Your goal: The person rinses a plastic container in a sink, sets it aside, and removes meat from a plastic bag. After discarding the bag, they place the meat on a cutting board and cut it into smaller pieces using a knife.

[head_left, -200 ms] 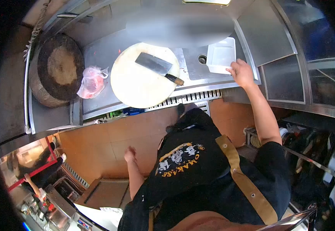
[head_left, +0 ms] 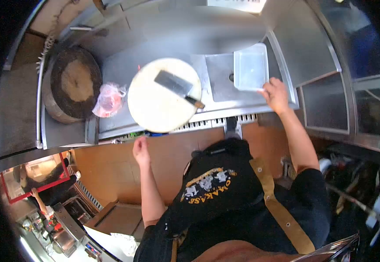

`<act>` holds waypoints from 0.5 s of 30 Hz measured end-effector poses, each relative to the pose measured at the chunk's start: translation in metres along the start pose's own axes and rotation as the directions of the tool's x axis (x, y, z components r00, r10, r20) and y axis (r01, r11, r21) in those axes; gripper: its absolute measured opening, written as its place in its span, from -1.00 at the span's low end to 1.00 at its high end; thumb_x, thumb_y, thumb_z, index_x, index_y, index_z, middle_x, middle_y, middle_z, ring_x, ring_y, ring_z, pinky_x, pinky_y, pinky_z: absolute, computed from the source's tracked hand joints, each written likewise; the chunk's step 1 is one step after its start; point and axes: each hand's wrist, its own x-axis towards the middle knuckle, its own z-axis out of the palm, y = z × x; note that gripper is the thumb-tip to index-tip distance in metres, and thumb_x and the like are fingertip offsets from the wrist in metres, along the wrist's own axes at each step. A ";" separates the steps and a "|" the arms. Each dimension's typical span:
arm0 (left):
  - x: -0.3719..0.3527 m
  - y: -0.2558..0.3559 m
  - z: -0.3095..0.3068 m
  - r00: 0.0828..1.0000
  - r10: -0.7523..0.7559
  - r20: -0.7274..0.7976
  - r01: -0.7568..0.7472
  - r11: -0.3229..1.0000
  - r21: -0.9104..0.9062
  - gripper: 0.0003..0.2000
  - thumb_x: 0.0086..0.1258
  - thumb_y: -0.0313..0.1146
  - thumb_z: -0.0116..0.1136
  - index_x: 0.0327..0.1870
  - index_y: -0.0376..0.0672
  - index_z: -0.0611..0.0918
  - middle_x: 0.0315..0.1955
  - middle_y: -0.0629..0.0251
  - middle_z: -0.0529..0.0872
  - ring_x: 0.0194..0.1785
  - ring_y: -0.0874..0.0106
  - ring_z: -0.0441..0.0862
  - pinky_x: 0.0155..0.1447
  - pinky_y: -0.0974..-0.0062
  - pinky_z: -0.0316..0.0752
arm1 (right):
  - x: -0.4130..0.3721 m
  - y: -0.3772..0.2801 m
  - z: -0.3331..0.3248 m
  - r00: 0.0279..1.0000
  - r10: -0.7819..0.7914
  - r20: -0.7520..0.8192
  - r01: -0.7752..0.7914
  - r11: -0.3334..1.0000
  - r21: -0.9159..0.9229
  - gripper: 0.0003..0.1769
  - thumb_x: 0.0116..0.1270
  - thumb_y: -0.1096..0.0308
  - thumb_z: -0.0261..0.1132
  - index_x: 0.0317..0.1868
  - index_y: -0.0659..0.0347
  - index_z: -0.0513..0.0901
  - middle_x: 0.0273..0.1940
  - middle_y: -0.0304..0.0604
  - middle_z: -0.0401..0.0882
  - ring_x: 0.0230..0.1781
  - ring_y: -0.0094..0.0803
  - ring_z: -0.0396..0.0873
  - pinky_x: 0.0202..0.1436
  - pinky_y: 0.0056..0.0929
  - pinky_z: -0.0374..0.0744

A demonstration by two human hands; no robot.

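My right hand [head_left: 275,94] grips the near edge of a clear rectangular plastic container [head_left: 251,66] lying on the steel sink counter [head_left: 218,85]. My left hand [head_left: 140,150] hangs free over the orange floor, fingers loosely curled, holding nothing, just below the counter's front edge. A round pale cutting board [head_left: 157,102] sits on the counter with a cleaver [head_left: 176,86] lying flat on it, its handle pointing toward me.
A pink plastic bag [head_left: 108,99] with meat lies left of the board. A thick dark wooden chopping block [head_left: 74,84] stands at the far left. A drain grate [head_left: 216,121] runs along the counter front. Another person works at the lower left.
My left hand has risen toward the counter's front edge. My right hand has closed on the container's edge, and the container now lies flatter.
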 end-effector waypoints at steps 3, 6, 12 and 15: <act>0.045 0.112 0.107 0.947 0.269 0.179 -0.258 0.963 -0.080 -0.84 0.59 -0.35 0.27 -0.19 -0.27 0.70 -0.36 0.38 0.73 -0.23 0.56 0.59 -0.07 0.53 0.53 | 0.004 0.043 0.055 0.989 -0.003 -0.148 0.031 0.982 0.189 -0.71 0.18 0.22 0.57 -0.33 0.16 0.63 -0.32 -0.01 0.50 -0.23 0.08 0.55 -0.16 0.02 0.51; 0.066 0.299 0.246 0.788 0.541 0.293 -0.604 0.771 0.202 -0.71 0.50 -0.16 0.38 -0.26 -0.26 0.72 -0.43 0.11 0.73 -0.35 0.29 0.67 -0.16 0.32 0.57 | 0.010 0.077 0.085 0.986 0.132 -0.105 -0.090 0.937 0.337 -0.72 0.19 0.19 0.60 -0.33 0.15 0.69 -0.30 -0.03 0.55 -0.20 0.04 0.60 -0.13 0.02 0.54; 0.208 0.585 0.485 0.824 0.474 0.311 -0.499 0.866 0.003 -0.26 0.39 0.37 0.18 -0.40 -0.36 0.75 -0.48 0.09 0.80 -0.38 0.24 0.79 -0.18 0.23 0.64 | 0.007 0.117 0.093 0.991 0.110 -0.070 -0.067 0.890 0.451 -0.70 0.23 0.13 0.57 -0.32 0.16 0.69 -0.25 -0.03 0.58 -0.17 0.02 0.62 -0.09 -0.01 0.57; 0.242 0.661 0.546 0.906 0.359 0.225 -0.393 0.911 0.128 -0.24 0.38 0.40 0.16 -0.16 -0.36 0.78 -0.33 0.08 0.81 -0.27 0.26 0.74 -0.10 0.29 0.60 | -0.005 0.131 0.087 0.986 0.161 -0.038 -0.120 0.854 0.507 -0.70 0.23 0.15 0.56 -0.33 0.17 0.69 -0.26 -0.04 0.58 -0.17 0.04 0.62 -0.07 -0.02 0.57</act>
